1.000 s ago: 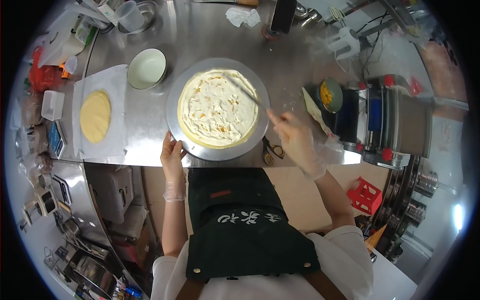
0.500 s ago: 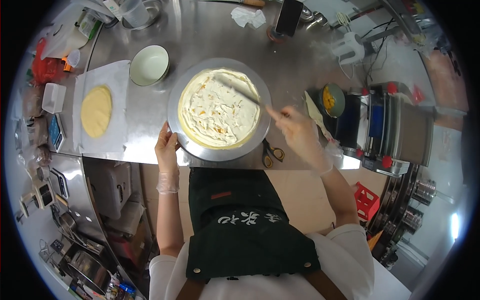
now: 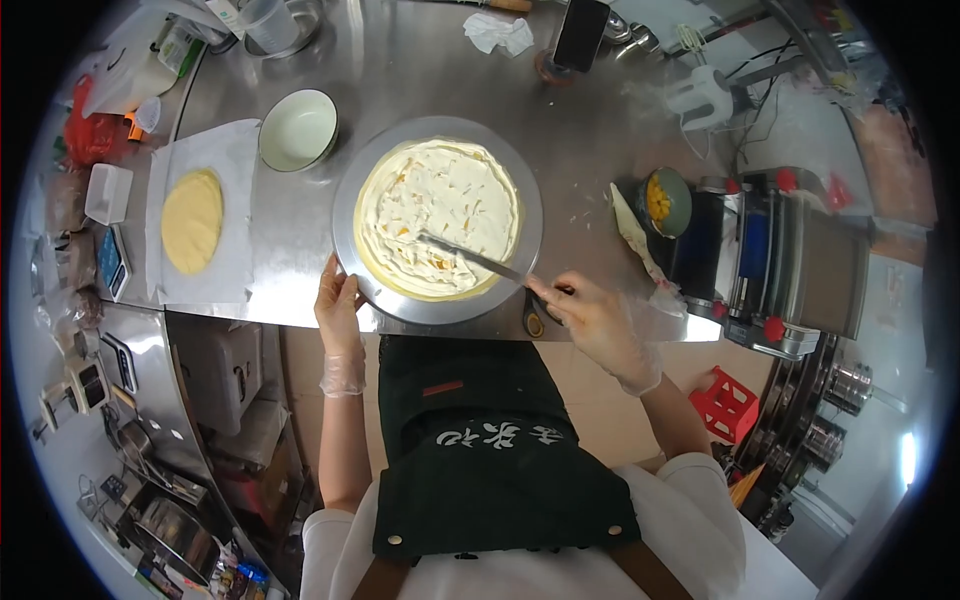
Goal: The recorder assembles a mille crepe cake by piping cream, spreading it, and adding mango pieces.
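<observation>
A round metal turntable (image 3: 360, 270) on the steel counter carries a crepe cake (image 3: 440, 215) covered in white cream with orange fruit bits. My left hand (image 3: 338, 305), in a clear glove, rests on the turntable's near-left rim. My right hand (image 3: 595, 320), also gloved, holds a long metal spatula (image 3: 470, 255) whose blade lies flat on the cream near the cake's front edge.
A white bowl (image 3: 298, 130) and a yellow crepe (image 3: 192, 220) on white paper lie to the left. A small bowl of orange fruit (image 3: 662, 200) and a piping bag (image 3: 635, 235) sit to the right beside a machine (image 3: 770, 255). Scissors (image 3: 535, 318) lie at the counter edge.
My right hand has drawn back toward the counter's near edge, sweeping the spatula across the cream. The cream looks smoother and fuller. My left hand stays on the turntable rim.
</observation>
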The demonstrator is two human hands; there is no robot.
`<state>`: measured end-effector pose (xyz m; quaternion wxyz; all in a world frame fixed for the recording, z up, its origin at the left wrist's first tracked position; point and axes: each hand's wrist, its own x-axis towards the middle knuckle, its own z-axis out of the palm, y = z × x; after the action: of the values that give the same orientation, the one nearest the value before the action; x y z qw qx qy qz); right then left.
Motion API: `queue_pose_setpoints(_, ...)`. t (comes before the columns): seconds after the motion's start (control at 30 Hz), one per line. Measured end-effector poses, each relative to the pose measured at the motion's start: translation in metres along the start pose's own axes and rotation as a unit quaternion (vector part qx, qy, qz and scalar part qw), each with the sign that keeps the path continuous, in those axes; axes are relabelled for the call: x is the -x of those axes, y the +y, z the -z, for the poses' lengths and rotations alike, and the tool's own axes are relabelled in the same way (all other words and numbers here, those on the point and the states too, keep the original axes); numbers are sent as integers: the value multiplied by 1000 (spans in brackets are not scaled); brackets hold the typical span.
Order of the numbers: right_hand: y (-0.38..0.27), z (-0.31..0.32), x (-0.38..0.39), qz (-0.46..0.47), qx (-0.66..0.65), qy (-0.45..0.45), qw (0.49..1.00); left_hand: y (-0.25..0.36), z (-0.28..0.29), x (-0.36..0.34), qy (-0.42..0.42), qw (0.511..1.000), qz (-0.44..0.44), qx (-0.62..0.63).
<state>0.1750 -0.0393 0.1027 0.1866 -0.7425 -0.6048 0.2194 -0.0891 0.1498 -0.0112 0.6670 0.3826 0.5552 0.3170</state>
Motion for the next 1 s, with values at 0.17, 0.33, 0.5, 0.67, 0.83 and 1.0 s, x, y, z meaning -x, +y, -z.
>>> queue_pose_setpoints(0.17,-2,-11,20,-158,-60,51,984,-26,-19,44,66,997,45,-3)
queue_pose_setpoints(0.33,-13,-25,28,-167,-143,102,970,-38,-35,80,-14,990,122,75)
queue_pose_setpoints(0.5,-18,-42,32,-70,-80,105,989,-44,-42,80,-33,984,162,65)
queue_pose_setpoints(0.67,-18,-30,26,-213,-118,108,964,-43,-52,89,-45,978,198,56)
queue_pose_setpoints(0.83,-20,-29,29,-92,26,54,994,-37,-58,90,-55,966,235,92)
queue_pose_setpoints(1.0,-20,-28,29,-187,-99,50,976,-42,-50,83,-32,984,152,83)
